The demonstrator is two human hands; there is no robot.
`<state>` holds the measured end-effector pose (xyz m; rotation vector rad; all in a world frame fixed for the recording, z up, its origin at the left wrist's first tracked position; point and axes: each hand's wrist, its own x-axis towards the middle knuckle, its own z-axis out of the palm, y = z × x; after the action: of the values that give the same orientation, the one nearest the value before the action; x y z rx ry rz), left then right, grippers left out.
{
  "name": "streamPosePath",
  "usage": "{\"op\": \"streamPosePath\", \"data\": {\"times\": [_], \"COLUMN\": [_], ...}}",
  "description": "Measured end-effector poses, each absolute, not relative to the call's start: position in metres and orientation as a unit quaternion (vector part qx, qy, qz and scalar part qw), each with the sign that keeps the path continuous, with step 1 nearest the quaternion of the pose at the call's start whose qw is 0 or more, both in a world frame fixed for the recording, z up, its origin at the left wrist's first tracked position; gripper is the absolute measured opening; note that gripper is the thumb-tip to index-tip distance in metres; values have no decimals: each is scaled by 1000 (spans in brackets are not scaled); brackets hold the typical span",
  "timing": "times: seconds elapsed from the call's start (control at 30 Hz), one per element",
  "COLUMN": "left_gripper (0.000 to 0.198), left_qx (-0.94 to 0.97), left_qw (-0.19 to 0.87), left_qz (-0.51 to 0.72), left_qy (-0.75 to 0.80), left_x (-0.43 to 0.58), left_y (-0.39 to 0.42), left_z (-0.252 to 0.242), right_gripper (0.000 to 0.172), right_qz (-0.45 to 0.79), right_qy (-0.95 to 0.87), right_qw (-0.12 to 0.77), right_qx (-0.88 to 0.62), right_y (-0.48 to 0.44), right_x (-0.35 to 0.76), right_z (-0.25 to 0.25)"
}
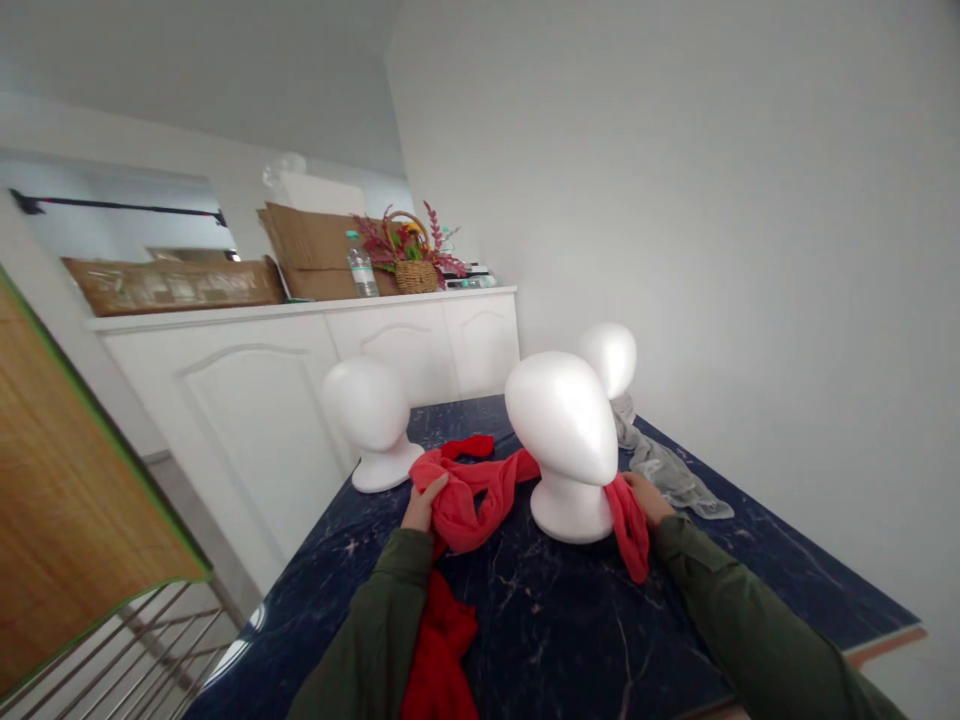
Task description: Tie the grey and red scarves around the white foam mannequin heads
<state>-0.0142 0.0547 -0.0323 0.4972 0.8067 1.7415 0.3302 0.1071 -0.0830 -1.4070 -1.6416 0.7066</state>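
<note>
Three white foam mannequin heads stand on a dark blue marble-patterned table (540, 640): one at left (369, 405), one in the middle (562, 415), and one at the back (609, 358). My left hand (424, 503) grips a bunched coral-red scarf (461, 505). The scarf runs behind the middle head's neck to my right hand (646, 498), which holds its other end. A darker red cloth (439, 650) lies under my left forearm at the table's near edge. A sheer grey scarf (664, 475) trails from the back head's base.
White cabinets (255, 440) stand beyond the table, topped by cardboard boxes (315, 255), a plastic water bottle (362, 268) and a wicker flower basket (411, 262). A white wall (810, 250) rises at right. A wooden panel (67, 480) and metal railing (142, 650) lie at lower left.
</note>
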Motion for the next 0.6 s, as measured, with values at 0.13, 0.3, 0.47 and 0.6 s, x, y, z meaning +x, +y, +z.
{"op": "streamPosePath", "data": {"times": [0.13,0.3,0.47,0.6], "left_gripper": [18,23,24,16], "left_qx": [184,163,255,299], "left_qw": [574,579,531,514], "left_qz": [736,758,787,794], "left_qy": [310,250,185,126], "left_x": [-10,-8,-7,-6], "left_y": [39,20,15,12], "left_z": [-7,45,127,196], "right_gripper": [32,26,21,24], "right_qz": [273,260,253,232], "right_qy": [-636,-607,-593,-575], "right_qw": [425,439,435,441], "right_qx": [-584,-610,-628,-649], "right_y": [106,105,102,98], "right_x": [331,329,328,330], "right_z": [-86,-89,-91,-92]}}
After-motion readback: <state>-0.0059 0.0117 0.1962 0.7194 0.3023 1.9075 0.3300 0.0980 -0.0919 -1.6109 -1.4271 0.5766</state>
